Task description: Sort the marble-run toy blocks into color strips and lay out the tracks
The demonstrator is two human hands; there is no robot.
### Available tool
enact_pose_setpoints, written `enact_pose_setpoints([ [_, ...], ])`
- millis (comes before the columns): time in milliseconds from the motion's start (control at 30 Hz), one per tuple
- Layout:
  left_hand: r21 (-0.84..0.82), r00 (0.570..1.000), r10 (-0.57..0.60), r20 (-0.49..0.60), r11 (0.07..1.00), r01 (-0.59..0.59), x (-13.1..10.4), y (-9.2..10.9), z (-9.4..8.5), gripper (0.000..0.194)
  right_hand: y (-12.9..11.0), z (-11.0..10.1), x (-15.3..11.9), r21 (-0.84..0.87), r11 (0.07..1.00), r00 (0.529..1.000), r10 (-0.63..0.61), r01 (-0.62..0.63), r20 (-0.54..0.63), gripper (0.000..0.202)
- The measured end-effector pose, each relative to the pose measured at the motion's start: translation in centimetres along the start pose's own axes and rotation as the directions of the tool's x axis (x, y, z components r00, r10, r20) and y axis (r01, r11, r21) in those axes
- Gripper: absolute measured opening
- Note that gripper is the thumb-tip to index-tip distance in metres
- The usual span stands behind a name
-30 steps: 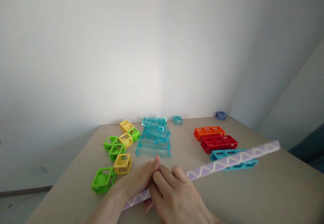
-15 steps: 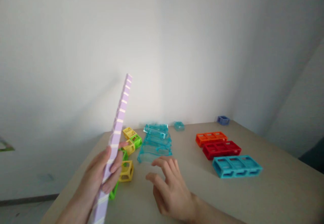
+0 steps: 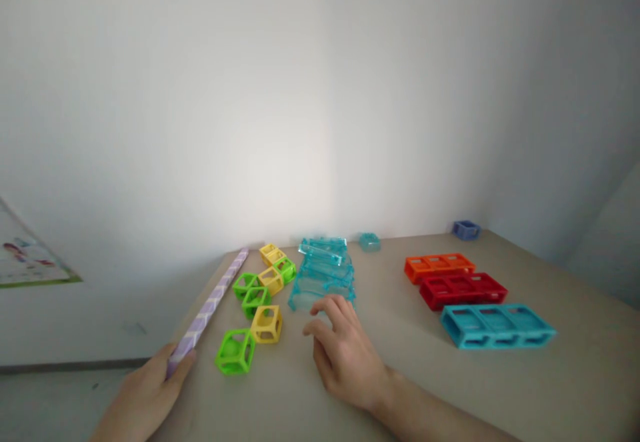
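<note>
My left hand [image 3: 147, 389] is closed round the near end of a long, thin purple bar with white stripes [image 3: 215, 299]. That bar runs along the left edge of the table. Over the front middle of the table hovers my right hand [image 3: 345, 355], fingers loosely curled and apart, holding nothing. Just beyond its fingertips are clear turquoise plastic pieces [image 3: 323, 272], partly hidden by the hand. Between my hands stand hollow cube frames: a green one [image 3: 236, 352] in front, a yellow one [image 3: 267, 324] beside it, and several more behind.
To the right lie three-cell block frames: orange [image 3: 439, 267], red [image 3: 463, 291] and turquoise [image 3: 497, 327]. A small clear turquoise piece [image 3: 369, 241] and a blue frame [image 3: 466, 230] sit at the back of the table [image 3: 400, 329], by the wall. A poster [image 3: 30, 255] hangs at left.
My left hand has lowered the striped bar from upright down to the left table edge, uncovering the green and yellow cubes. The view has shifted left; my right hand keeps nearly the same pose.
</note>
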State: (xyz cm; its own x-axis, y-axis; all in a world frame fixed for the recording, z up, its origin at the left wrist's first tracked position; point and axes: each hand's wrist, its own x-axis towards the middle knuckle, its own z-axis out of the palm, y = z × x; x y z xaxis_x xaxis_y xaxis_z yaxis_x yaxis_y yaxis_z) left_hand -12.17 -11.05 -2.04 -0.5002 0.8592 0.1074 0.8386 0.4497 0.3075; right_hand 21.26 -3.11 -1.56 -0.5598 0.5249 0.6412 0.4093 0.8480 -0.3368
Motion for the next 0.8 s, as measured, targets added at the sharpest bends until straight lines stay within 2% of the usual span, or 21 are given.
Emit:
enact_pose_setpoints([
  [133, 0.093, 0.998, 0.005, 0.068, 0.996, -0.011, 0.0, 0.7, 0.2, 0.052, 0.3, 0.2, 0.1, 0.030, 1.000, 1.000, 0.009, -0.010, 0.029, 0.027],
  [233, 0.127, 0.995, 0.087, -0.041, 0.989, -0.081, 0.2, 2.0, -0.2, 0.054, 0.4, 0.3, 0.1, 0.056, 0.998, 0.999, 0.016, -0.019, 0.043, 0.026],
  [300, 0.043, 0.980, 0.154, -0.128, 0.988, -0.150, 0.2, 3.5, -0.6, 0.055, 0.6, 0.4, 0.1, 0.071, 0.997, 0.998, 0.025, -0.029, 0.052, 0.025],
  [333, -0.028, 0.975, 0.176, -0.137, 0.983, -0.181, 0.1, 4.4, -0.7, 0.055, 0.6, 0.5, 0.1, 0.079, 0.996, 0.998, 0.029, -0.033, 0.055, 0.025],
  [433, -0.167, 0.961, 0.278, -0.003, 0.947, -0.274, -0.7, 7.4, -0.7, 0.052, 0.8, 0.5, 0.1, 0.120, 0.991, 0.996, 0.040, -0.050, 0.084, 0.026],
  [500, -0.197, 0.941, 0.320, 0.111, 0.935, -0.295, -1.4, 9.4, -0.4, 0.045, 0.8, 0.5, 0.1, 0.145, 0.987, 0.991, 0.055, -0.073, 0.121, 0.029],
  [600, -0.180, 0.919, 0.337, 0.203, 0.936, -0.303, -2.0, 11.8, 0.0, 0.040, 0.5, 0.3, 0.2, 0.164, 0.980, 0.979, 0.077, -0.108, 0.188, 0.038],
  [800, -0.085, 0.841, 0.378, 0.387, 0.923, -0.376, 0.4, 14.3, -0.3, 0.023, 0.3, 0.0, 0.5, 0.160, 0.969, 0.942, 0.133, -0.190, 0.308, 0.057],
])
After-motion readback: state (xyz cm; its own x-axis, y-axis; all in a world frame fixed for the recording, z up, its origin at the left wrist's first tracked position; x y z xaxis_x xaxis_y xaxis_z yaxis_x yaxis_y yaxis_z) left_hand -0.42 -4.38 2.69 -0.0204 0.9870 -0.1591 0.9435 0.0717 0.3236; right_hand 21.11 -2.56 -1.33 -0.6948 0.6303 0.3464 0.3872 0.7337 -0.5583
